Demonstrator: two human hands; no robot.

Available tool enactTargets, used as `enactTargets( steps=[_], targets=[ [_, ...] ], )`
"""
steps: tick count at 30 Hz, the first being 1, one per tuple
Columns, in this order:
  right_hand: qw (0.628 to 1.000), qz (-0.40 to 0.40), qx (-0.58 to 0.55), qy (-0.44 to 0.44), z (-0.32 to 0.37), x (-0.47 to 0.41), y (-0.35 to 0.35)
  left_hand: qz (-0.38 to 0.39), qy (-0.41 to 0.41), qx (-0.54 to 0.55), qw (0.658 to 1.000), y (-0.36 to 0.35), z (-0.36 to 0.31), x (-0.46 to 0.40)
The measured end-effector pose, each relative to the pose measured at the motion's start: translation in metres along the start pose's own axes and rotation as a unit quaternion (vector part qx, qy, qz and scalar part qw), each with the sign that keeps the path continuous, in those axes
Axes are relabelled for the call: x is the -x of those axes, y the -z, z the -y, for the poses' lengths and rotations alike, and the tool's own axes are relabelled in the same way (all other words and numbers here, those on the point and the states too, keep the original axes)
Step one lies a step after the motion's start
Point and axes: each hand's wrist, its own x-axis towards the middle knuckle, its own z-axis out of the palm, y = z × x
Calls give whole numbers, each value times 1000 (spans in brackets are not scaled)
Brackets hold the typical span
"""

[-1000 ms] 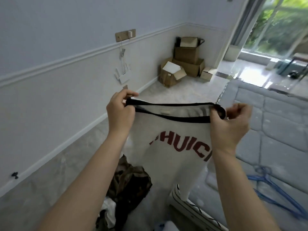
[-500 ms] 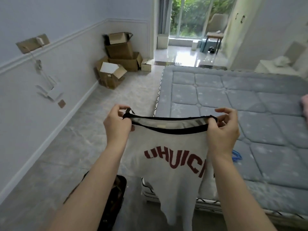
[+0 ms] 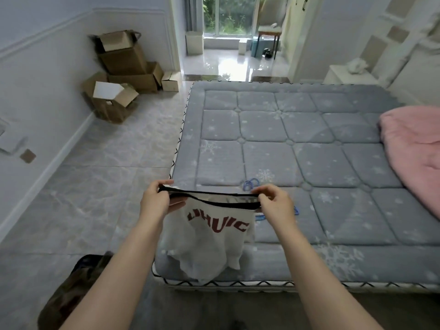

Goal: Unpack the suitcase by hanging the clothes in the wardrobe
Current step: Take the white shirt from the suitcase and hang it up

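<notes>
**White garment held by both hands over the corner of the bed**

Left hand (image 3: 156, 202): fingers curled round the left end of the black-trimmed edge of the white garment (image 3: 207, 244); thumb on top, fingers beneath the trim; grip firm.
Right hand (image 3: 276, 206): fingers pinching the right end of the same black trim; the trim is drawn taut between the two hands.

Garment: white, with dark red lettering across its upper part, only partly legible; body hanging below the hands; lower folds resting crumpled on the near left corner of the bed (image 3: 309, 163).

Bed: grey quilted mattress with a snowflake pattern; blue hangers (image 3: 250, 184) lying on it just beyond the hands, partly hidden by the garment and the right hand; number cannot be told; a pink blanket (image 3: 414, 148) on its right side, well apart from the hands.

Floor: pale marbled tiles; a dark camouflage-patterned item (image 3: 71, 291) at lower left, beside the left forearm, whether clothing or bag cannot be told; a stack of cardboard boxes (image 3: 123, 72) against the far wall at left; a glazed door at the far end.
</notes>
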Motion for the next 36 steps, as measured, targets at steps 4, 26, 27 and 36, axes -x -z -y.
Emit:
enactTargets(
  steps=[4,26,27,36],
  targets=[
    [993,57,-7,-103,-48,-23,13,-14,56,20,998,-37,26,-9],
    [963,22,-6,-268,-88,-64,-19,78,71,-162,981,-84,61,-111],
    [963,7,-12,-269,-91,-67,-20,82,75,-165,980,-87,61,-114],
    [954,-17,28,-298,-141,-132,-16,69,103,-186,975,-137,76,-142]
  ],
)
